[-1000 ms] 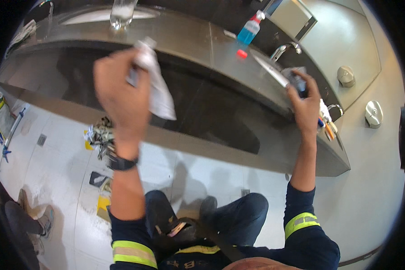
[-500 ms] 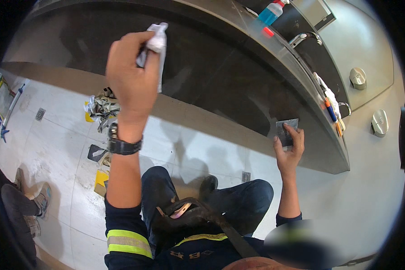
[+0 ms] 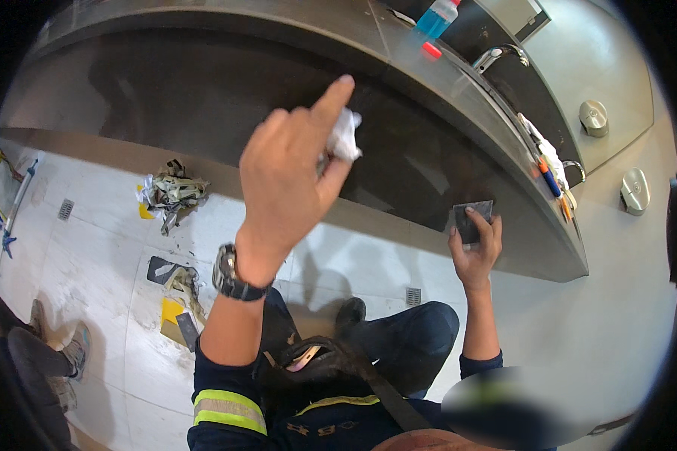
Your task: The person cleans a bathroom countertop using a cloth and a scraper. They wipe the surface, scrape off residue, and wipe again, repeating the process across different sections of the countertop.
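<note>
My left hand [image 3: 284,169] is closed around a crumpled white cloth [image 3: 344,137], its index finger stretched out over the dark front panel [image 3: 180,86] of a counter. Whether the cloth presses on the panel is hard to see. Farther right, near the panel's lower edge, my right hand [image 3: 477,254] grips a thin dark grey rectangular piece [image 3: 466,218] between thumb and fingers. That piece lies flat against or just in front of the panel; its exact kind is unclear.
On the countertop stand a spray bottle [image 3: 435,20] with blue liquid, a red cap [image 3: 431,50], a faucet [image 3: 502,56] and a blue-orange tool [image 3: 551,182]. Crumpled scraps [image 3: 174,194] and a caulking gun [image 3: 16,203] lie on the tiled floor. Another person's shoe [image 3: 76,349] is at left.
My left hand has moved right and toward me along the panel with the white cloth, its index finger now extended. My right hand has shifted only slightly.
</note>
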